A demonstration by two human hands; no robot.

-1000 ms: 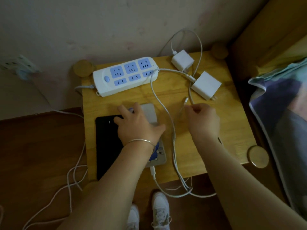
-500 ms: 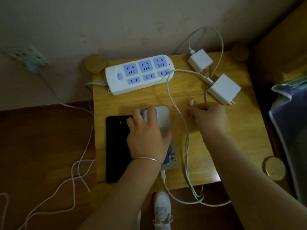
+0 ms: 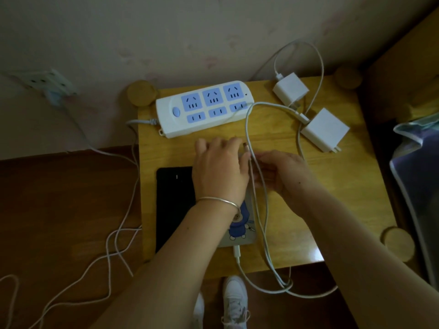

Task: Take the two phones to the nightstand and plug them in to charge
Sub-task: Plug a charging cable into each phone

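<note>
Glossy wooden nightstand point(image 3: 337, 210), plastic power strip point(image 3: 166, 115)

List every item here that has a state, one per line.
Power strip: nothing plugged in.
Small charger: unplugged, cable attached.
Large charger: unplugged, prongs bare.
Black phone: flat, screen dark.
Cartoon-case phone: flat, cable in its near end.
Left hand: resting on the phones.
Right hand: pinching a cable.
</note>
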